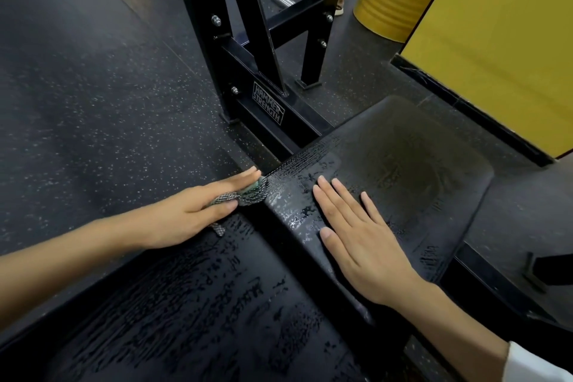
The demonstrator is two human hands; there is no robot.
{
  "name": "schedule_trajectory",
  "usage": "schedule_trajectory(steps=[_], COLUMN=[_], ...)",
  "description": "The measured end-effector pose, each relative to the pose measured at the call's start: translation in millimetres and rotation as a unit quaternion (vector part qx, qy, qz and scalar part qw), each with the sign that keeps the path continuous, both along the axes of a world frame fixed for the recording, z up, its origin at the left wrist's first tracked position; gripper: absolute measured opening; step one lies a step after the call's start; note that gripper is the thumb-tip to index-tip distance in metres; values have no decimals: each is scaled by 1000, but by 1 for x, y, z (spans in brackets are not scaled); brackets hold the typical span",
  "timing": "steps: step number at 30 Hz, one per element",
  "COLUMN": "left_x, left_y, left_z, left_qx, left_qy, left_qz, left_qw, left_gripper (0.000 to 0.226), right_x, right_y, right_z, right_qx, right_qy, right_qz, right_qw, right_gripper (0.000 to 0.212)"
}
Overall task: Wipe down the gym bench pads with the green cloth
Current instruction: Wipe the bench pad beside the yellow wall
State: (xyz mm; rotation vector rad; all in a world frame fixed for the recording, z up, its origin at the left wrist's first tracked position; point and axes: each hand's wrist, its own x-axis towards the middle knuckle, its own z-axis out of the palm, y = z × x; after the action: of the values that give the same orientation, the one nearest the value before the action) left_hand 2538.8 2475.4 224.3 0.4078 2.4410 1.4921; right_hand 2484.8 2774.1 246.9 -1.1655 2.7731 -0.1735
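The left hand (pixel 189 211) has its fingers together and its thumb pinching the bunched green cloth (pixel 248 194), pressing it against the left corner of the seat pad (pixel 403 170), right at the gap between that pad and the long pad (pixel 192 304). A loose end of the cloth trails under the palm onto the long pad at lower left. The right hand (pixel 362 239) lies flat, palm down, fingers slightly spread, on the near part of the seat pad and holds nothing. Both pads are black and show wet streaks and droplets; the middle of the seat pad looks dull and dry. Above centre a black steel frame (pixel 248 49) with a "Hammer Strength" label stands on speckled dark rubber floor (pixel 93 87). At upper right are a yellow drum (pixel 393 0) and a yellow wall (pixel 502 49).
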Motion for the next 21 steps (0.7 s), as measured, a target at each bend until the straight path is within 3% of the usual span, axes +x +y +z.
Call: schedule_trajectory(steps=[13,21], left_x=[-33,-29], left_y=[24,21], left_z=[7,5], left_qx=[-59,-29], left_qy=[2,12], left_qz=[-8,6], left_qw=[998,1000], left_gripper=[50,49], right_x=[-1,-1], right_y=[-2,-1], right_z=[1,0], right_qx=[12,1], right_qy=[-1,5], right_qz=[-9,-6], right_qw=[1000,1000], right_gripper=[62,59])
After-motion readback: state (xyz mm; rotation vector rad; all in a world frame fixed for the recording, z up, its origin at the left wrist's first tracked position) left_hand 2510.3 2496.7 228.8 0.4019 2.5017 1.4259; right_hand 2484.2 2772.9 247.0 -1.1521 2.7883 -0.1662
